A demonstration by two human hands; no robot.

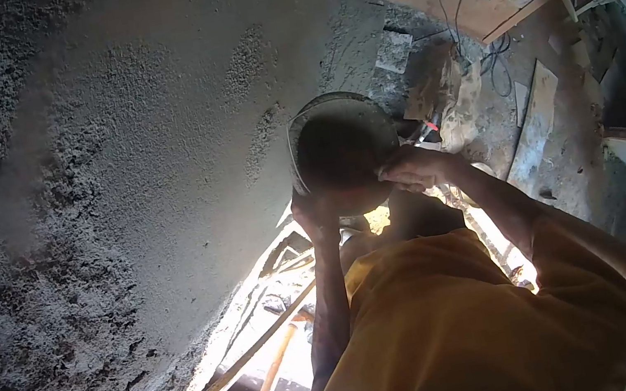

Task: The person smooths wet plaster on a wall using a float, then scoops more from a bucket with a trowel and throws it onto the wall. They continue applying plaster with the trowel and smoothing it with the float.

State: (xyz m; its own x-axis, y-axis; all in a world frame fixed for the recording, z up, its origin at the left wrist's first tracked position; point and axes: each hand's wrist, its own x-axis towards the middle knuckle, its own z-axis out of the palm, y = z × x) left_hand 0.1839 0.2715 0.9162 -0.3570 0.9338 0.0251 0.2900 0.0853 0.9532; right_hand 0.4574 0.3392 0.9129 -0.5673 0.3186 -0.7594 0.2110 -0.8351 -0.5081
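Observation:
A round bucket (374, 111) is held up in front of my body, close to the wall. Its inside is in deep shadow, so I cannot make out what it contains. My left hand (315, 217) supports the bucket at its lower left side, with the fingers partly hidden against it. At the right edge of the rim, my right hand (414, 168) is closed, fingertips pressed together. Whether those fingers pinch the rim or a tool's handle is too dark to tell. Grey mortar-like plaster (175, 127) coats the wall beside the bucket, smooth in places and rough in others.
Bare rough wall (43, 327) shows at the left. Below, a wooden pole (267, 384) slants through a brightly lit area. A board (536, 118), rubble and dark cables (501, 74) lie on the right-hand floor. A wooden frame (497, 4) stands at the top right.

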